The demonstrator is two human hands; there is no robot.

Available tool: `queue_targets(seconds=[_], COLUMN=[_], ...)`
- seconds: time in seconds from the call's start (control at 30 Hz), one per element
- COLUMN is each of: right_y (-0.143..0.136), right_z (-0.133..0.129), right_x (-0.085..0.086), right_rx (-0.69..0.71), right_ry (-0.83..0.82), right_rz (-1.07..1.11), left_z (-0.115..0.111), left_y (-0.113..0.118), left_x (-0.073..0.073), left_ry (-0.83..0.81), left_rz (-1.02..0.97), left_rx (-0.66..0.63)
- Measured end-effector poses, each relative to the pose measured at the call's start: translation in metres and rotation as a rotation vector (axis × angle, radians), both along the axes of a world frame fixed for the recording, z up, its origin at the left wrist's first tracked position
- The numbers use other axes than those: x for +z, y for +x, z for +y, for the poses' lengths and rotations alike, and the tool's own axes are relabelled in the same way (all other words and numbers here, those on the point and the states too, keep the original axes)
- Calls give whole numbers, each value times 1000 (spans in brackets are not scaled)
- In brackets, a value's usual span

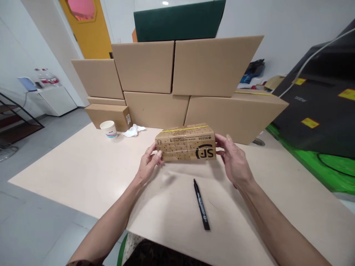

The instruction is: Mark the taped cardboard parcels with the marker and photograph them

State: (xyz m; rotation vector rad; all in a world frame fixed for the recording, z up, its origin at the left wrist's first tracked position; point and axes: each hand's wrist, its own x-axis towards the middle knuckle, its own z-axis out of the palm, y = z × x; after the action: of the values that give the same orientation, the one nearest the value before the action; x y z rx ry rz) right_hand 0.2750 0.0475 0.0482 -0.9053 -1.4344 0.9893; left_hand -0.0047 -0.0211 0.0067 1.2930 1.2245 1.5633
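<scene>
- A small printed carton (186, 143) sits mid-table, grasped at both ends by the left hand (149, 162) and right hand (234, 160).
- A black marker (201, 204) lies just in front on the pale table (69, 173).
- Behind: a paper cup (108, 129) and stacked boxes (177, 81).

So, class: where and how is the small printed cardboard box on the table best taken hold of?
Grip the small printed box by its two short ends, one hand from each side. It lies lengthwise across the table, ends exposed, too long for one hand. The left hand and right hand already flank those ends. Probably avoid the taped top.
</scene>
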Motion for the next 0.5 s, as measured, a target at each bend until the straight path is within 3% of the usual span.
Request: queue_targets(seconds=[0.2, 0.33, 0.5], right_y=[6, 6, 1], right_z=[0, -4, -8], right_x=[5, 13, 18], right_rx=[-95, -133, -53], right_ry=[48, 32, -36], right_rz=[51, 108, 141], left_z=[-4, -5, -5], left_y=[-5, -6, -7], left_x=[3, -2, -3], left_ry=[72, 165, 245], left_rz=[268, 213, 61], left_rx=[82, 67, -24])
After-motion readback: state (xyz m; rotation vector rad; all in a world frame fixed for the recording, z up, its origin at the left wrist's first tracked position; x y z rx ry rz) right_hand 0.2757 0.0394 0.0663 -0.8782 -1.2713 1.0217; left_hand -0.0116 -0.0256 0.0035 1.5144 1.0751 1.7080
